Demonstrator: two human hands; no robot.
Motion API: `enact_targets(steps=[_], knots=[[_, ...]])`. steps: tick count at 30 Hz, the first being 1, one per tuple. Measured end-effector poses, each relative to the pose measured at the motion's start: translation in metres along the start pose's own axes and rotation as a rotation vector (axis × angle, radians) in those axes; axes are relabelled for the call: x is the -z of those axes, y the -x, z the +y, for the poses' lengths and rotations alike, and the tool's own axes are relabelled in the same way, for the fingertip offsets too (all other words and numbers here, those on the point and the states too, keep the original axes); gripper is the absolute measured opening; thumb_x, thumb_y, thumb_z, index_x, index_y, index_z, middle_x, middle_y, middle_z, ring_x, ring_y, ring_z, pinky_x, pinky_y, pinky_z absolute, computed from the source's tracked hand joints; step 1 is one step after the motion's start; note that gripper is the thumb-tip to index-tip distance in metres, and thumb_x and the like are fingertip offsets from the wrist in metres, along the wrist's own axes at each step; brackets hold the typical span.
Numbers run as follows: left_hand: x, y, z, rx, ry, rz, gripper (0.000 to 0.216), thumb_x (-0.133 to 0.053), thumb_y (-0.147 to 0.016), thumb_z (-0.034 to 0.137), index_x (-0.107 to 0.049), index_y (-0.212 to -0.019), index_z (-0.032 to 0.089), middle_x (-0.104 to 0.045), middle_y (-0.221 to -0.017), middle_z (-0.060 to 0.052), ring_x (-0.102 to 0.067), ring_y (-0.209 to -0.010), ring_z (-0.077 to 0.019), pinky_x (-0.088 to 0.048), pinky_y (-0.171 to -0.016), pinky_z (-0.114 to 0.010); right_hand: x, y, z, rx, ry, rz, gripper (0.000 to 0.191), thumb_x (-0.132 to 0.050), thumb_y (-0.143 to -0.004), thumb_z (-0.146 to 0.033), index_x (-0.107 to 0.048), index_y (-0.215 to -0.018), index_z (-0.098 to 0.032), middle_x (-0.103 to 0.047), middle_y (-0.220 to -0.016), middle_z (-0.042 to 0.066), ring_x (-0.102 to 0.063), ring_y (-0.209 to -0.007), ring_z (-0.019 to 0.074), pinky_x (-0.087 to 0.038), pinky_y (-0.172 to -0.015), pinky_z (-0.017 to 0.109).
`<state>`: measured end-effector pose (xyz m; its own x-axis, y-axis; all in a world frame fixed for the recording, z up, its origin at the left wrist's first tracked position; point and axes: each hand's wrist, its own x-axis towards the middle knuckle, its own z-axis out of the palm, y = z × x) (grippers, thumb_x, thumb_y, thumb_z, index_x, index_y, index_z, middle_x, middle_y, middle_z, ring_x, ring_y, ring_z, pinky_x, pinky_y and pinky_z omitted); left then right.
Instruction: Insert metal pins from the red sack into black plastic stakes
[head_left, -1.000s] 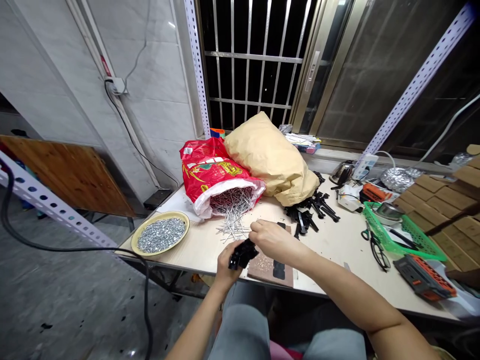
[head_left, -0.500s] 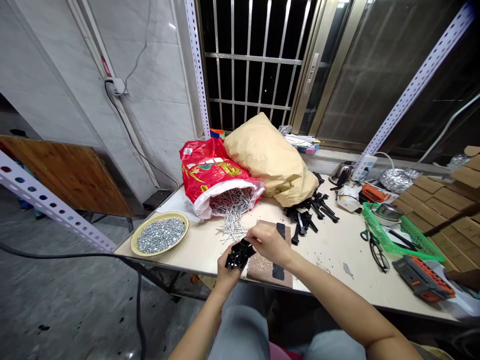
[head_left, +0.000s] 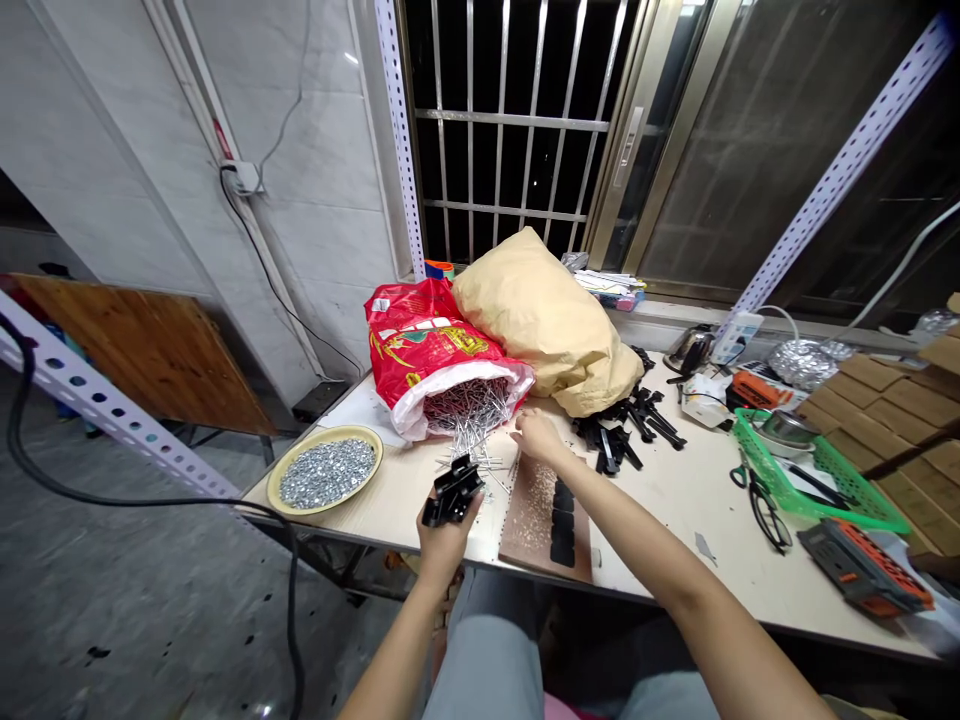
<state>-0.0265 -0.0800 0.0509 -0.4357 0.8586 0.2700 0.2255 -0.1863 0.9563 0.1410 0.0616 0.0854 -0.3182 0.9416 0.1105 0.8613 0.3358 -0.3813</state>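
My left hand (head_left: 444,535) is closed round a bunch of black plastic clips (head_left: 452,492), held just above the table's front edge. My right hand (head_left: 537,434) reaches forward to the loose steel nails (head_left: 471,447) spilled from the red bag (head_left: 420,349); its fingers are pinched together at the edge of the nails, and what they hold is too small to see. Below my right forearm lies a brown board (head_left: 534,510) with black pieces on it.
A yellow dish of small metal parts (head_left: 325,472) sits at the table's left. A tan sack (head_left: 546,318) and a pile of black clips (head_left: 621,425) lie behind. A green basket (head_left: 817,470), scissors (head_left: 759,496), an orange-black tool (head_left: 862,567) and cardboard boxes (head_left: 885,400) fill the right.
My right hand has left the clips in my left hand and moved forward to the spilled nails. My left hand has shifted slightly left and down with the clips.
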Motion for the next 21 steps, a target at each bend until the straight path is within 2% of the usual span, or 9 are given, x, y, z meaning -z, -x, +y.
enact_targets(steps=[3,6,9,12,16,18,21], knots=[[0.008,-0.003,-0.001,0.028,0.001,0.028,0.036,-0.073,-0.055,0.031,-0.061,-0.085,0.017,-0.069,-0.078,-0.005,-0.065,-0.075,-0.0238,-0.053,-0.071,-0.039,-0.030,-0.017,-0.005,-0.024,-0.036,-0.020,0.009,-0.062,-0.068,-0.016,-0.062,-0.077,-0.014,-0.062,-0.093,0.013,-0.052,-0.097,0.0249,-0.039,-0.080,0.031],[0.015,-0.005,-0.005,0.056,-0.024,0.051,0.035,-0.073,-0.054,0.033,-0.061,-0.082,0.016,-0.069,-0.077,-0.006,-0.065,-0.073,-0.0236,-0.053,-0.068,-0.037,-0.056,-0.026,-0.016,-0.095,-0.111,-0.002,0.016,-0.058,-0.072,-0.024,-0.060,-0.083,-0.013,-0.064,-0.087,0.012,-0.058,-0.084,0.0235,-0.043,-0.070,0.031],[0.019,-0.007,-0.009,0.053,-0.069,0.066,0.035,-0.072,-0.056,0.033,-0.061,-0.083,0.015,-0.069,-0.080,-0.008,-0.065,-0.077,-0.0235,-0.052,-0.072,-0.036,-0.071,-0.032,-0.021,-0.140,-0.228,0.017,0.018,-0.055,-0.074,-0.027,-0.060,-0.084,-0.013,-0.065,-0.080,0.009,-0.060,-0.071,0.0194,-0.044,-0.061,0.027],[0.019,-0.007,-0.013,0.038,-0.086,0.057,0.035,-0.071,-0.057,0.034,-0.061,-0.085,0.015,-0.069,-0.081,-0.009,-0.065,-0.078,-0.0236,-0.052,-0.073,-0.036,-0.069,-0.032,-0.018,-0.120,-0.354,0.051,0.014,-0.049,-0.078,-0.024,-0.059,-0.082,-0.015,-0.066,-0.077,0.004,-0.061,-0.067,0.0140,-0.044,-0.058,0.021],[0.014,-0.005,-0.016,0.008,-0.065,0.007,0.034,-0.071,-0.058,0.032,-0.060,-0.085,0.016,-0.069,-0.082,-0.007,-0.065,-0.079,-0.0225,-0.051,-0.074,-0.035,-0.048,-0.024,-0.008,-0.092,-0.436,0.154,0.022,-0.047,-0.081,-0.028,-0.054,-0.099,-0.019,-0.064,-0.091,0.003,-0.060,-0.079,0.0130,-0.044,-0.068,0.022],[0.010,-0.003,-0.014,0.017,-0.057,-0.003,0.034,-0.071,-0.058,0.032,-0.060,-0.086,0.016,-0.069,-0.081,-0.007,-0.065,-0.078,-0.0223,-0.052,-0.073,-0.035,-0.043,-0.021,-0.004,-0.105,-0.438,0.168,0.023,-0.053,-0.077,-0.031,-0.055,-0.097,-0.019,-0.064,-0.089,0.004,-0.059,-0.081,0.0151,-0.043,-0.072,0.025],[0.007,-0.001,-0.008,0.019,-0.040,-0.004,0.036,-0.071,-0.057,0.032,-0.060,-0.087,0.015,-0.069,-0.080,-0.008,-0.064,-0.077,-0.0227,-0.052,-0.071,-0.035,-0.053,-0.021,-0.005,-0.160,-0.446,0.131,0.019,-0.060,-0.071,-0.031,-0.058,-0.085,-0.018,-0.064,-0.078,0.004,-0.059,-0.073,0.0167,-0.043,-0.067,0.026]])
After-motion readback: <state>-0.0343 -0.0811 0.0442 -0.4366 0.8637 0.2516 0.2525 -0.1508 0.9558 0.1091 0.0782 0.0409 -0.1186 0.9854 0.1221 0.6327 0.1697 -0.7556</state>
